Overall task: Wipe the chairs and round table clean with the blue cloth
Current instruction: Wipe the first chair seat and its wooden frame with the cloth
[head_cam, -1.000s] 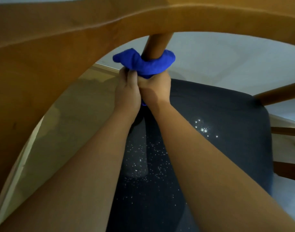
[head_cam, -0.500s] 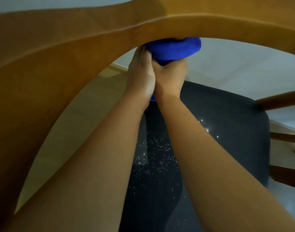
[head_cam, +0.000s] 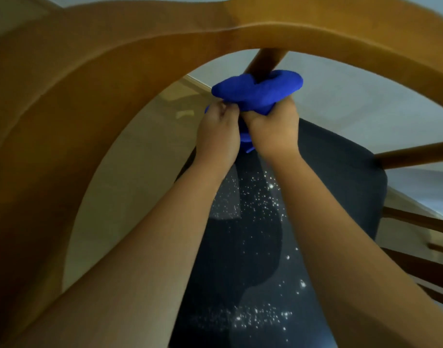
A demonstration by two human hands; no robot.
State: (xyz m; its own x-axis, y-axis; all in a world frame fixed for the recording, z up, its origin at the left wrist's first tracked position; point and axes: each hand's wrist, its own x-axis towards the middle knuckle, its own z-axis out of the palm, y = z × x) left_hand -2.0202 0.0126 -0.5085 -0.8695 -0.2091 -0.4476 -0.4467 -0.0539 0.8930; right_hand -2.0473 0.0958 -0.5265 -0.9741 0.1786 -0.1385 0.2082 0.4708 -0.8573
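Observation:
The blue cloth (head_cam: 259, 90) is wrapped round a wooden spindle (head_cam: 264, 62) of the chair, just below the curved wooden armrest rail (head_cam: 140, 59). My left hand (head_cam: 219, 133) pinches the cloth's left end. My right hand (head_cam: 271, 126) grips the cloth's other end beside it, and a bit of cloth hangs down between the two hands. Below my forearms lies the dark grey seat cushion (head_cam: 341, 172), speckled with small bright specks.
Another wooden spindle (head_cam: 416, 155) meets the seat at the right, with more wooden rungs (head_cam: 421, 222) lower right. Pale floor (head_cam: 140, 159) shows through the arch on the left, and a light wall (head_cam: 353, 96) beyond the chair.
Half a second ago the cloth was up against the underside of the rail; both hands have slid it back down the spindle, which shows again above the cloth.

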